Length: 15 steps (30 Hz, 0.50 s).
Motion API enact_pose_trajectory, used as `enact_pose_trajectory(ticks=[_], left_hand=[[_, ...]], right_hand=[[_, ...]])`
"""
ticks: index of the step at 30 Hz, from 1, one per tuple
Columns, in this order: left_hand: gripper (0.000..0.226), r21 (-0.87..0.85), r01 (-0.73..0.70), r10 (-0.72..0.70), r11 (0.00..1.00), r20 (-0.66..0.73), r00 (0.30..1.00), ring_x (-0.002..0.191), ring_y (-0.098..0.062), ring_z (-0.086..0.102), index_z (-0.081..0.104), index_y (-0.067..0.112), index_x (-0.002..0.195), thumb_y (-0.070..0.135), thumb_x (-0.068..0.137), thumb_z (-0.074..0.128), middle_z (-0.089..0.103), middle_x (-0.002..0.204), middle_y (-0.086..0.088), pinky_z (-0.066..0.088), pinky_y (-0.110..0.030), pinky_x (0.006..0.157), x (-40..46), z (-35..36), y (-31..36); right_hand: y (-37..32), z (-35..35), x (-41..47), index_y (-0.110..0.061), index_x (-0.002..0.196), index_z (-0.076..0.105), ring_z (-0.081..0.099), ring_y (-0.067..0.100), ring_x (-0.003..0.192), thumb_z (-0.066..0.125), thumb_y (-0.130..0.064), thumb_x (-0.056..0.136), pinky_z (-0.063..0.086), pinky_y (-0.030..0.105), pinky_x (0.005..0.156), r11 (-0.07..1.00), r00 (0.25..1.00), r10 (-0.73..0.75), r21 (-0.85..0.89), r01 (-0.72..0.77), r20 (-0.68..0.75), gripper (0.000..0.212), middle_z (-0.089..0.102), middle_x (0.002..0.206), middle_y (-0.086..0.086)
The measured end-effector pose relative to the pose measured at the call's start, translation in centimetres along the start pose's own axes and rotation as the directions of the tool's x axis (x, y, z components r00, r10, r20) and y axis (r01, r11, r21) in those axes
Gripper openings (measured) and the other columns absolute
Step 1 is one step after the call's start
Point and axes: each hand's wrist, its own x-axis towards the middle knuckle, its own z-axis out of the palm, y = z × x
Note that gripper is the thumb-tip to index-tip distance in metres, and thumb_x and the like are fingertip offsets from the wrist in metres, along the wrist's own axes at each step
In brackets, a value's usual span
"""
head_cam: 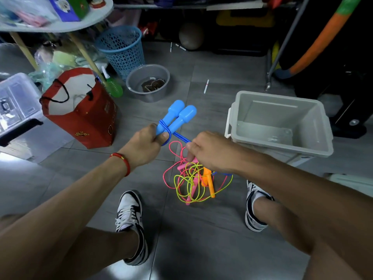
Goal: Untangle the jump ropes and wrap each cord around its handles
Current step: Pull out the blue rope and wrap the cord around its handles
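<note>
— Where's the grey plastic bin?

— On the floor, right of the tangled pink and yellow ropes.

— The hands?

— Left hand grips both blue handles together, cord looped round them. Right hand pinches the blue cord, pulled taut.

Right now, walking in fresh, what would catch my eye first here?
Probably the pair of bright blue handles held up mid-frame in the left hand, with blue cord looped around them and running to the right hand. Just below, on the grey floor between the person's shoes, lies a neon tangle of pink and yellow cords with orange handles. An empty-looking grey bin stands to the right.
</note>
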Motion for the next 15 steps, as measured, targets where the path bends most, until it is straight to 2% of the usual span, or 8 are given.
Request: enact_pose_trajectory(ticks=[1,3,6,8,10,13,15], left_hand=[[0.026,-0.008,0.005,-0.005,1.0,0.004,1.0,0.07,-0.028,0.051,0.054,0.004,0.103,0.031,0.101,0.051,0.059,0.082,-0.012,0.045,-0.038,0.065,0.1,0.0,-0.1],[0.026,0.004,-0.004,0.004,1.0,-0.01,1.0,0.072,-0.029,0.052,0.053,0.004,0.103,0.03,0.101,0.051,0.059,0.083,-0.012,0.044,-0.039,0.066,0.1,0.2,0.2],[0.025,0.084,-0.073,0.08,0.994,-0.089,0.993,0.074,-0.03,0.05,0.052,0.003,0.106,0.027,0.102,0.05,0.056,0.082,-0.009,0.03,-0.033,0.063,-0.1,0.5,0.8],[0.024,0.115,-0.092,0.103,0.989,-0.094,0.99,0.073,-0.03,0.049,0.05,0.003,0.107,0.026,0.102,0.05,0.055,0.084,-0.011,0.029,-0.031,0.064,-0.1,0.6,0.9],[0.02,0.162,-0.072,0.085,0.984,-0.072,0.994,0.075,-0.034,0.052,0.045,0.006,0.103,0.025,0.102,0.051,0.057,0.089,-0.018,0.03,-0.031,0.065,-0.1,0.8,0.6],[0.018,0.259,-0.072,0.081,0.963,-0.026,0.996,0.089,-0.045,0.057,0.042,0.006,0.102,0.02,0.099,0.054,0.06,0.1,-0.027,0.029,-0.034,0.066,-0.2,1.2,0.0],[0.019,0.339,-0.152,0.121,0.928,0.111,0.986,0.094,-0.046,0.059,0.039,0.009,0.1,0.019,0.098,0.055,0.061,0.103,-0.026,0.033,-0.037,0.067,-0.6,1.7,0.1]], right_hand=[[-0.2,0.1,-0.2,0.0,0.094,0.066,0.059,0.033,0.085,0.037,-0.021,0.105,0.048,0.032,0.074,1.0,1.0,0.009,-0.027,-0.009,-0.011,0.038,0.064,0.085,0.011],[-0.3,0.4,-0.8,-0.006,0.087,0.059,0.053,0.029,0.077,0.035,-0.022,0.105,0.042,0.029,0.07,0.999,0.999,0.029,-0.041,-0.03,-0.025,0.034,0.055,0.076,0.006],[-0.2,0.1,-1.3,-0.01,0.089,0.059,0.05,0.027,0.075,0.038,-0.02,0.104,0.038,0.029,0.068,0.999,0.998,0.04,-0.025,-0.041,-0.038,0.027,0.05,0.073,0.002],[0.1,0.1,-1.6,-0.013,0.088,0.052,0.049,0.028,0.074,0.043,-0.017,0.101,0.035,0.031,0.059,0.994,0.998,0.028,-0.106,-0.034,-0.059,0.016,0.046,0.072,0.0],[0.3,0.4,-2.1,-0.016,0.086,0.043,0.048,0.028,0.07,0.047,-0.017,0.099,0.026,0.033,0.05,0.975,0.997,-0.003,-0.22,-0.016,-0.082,0.013,0.042,0.069,-0.001],[0.4,-0.2,-2.7,-0.024,0.085,0.039,0.05,0.024,0.074,0.048,-0.029,0.103,0.029,0.034,0.056,0.922,0.982,-0.179,-0.359,0.145,-0.062,0.021,0.037,0.072,-0.006],[0.4,-1.5,-2.8,-0.027,0.086,0.04,0.044,0.018,0.082,0.041,-0.031,0.106,0.031,0.031,0.066,0.838,0.948,-0.318,-0.474,0.27,-0.023,0.02,0.034,0.076,-0.008]])
